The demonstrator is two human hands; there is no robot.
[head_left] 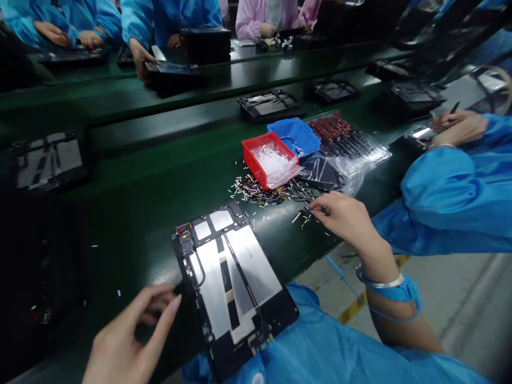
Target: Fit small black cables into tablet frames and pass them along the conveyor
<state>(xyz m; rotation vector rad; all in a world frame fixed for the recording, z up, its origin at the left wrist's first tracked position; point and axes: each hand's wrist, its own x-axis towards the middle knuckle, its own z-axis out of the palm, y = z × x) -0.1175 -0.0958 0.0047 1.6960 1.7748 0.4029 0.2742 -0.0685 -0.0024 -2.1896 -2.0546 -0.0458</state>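
Observation:
An opened tablet (244, 272), with silver battery plates and black edges, lies at a slant over the table's near edge, its lower end by my blue smock. Just left of it, my left hand (134, 330) is held with thumb and fingers apart, holding nothing. My right hand (346, 216) reaches over a small heap of thin dark cables (300, 192). Its thumb and forefinger are pinched together there; a tiny dark bit shows at the fingertips, too small to name. Beside that heap lies another pile of small parts (256, 186) with white and coppery ends.
A red bin (255, 165) holds a plastic bag of white bits; a blue bin (298, 133) stands behind it. Further right lie a clear tray of red and black strips (340, 136) and a dark bag (326, 173). Another tablet (48, 160) is at left. A co-worker's hands (460, 128) work at right.

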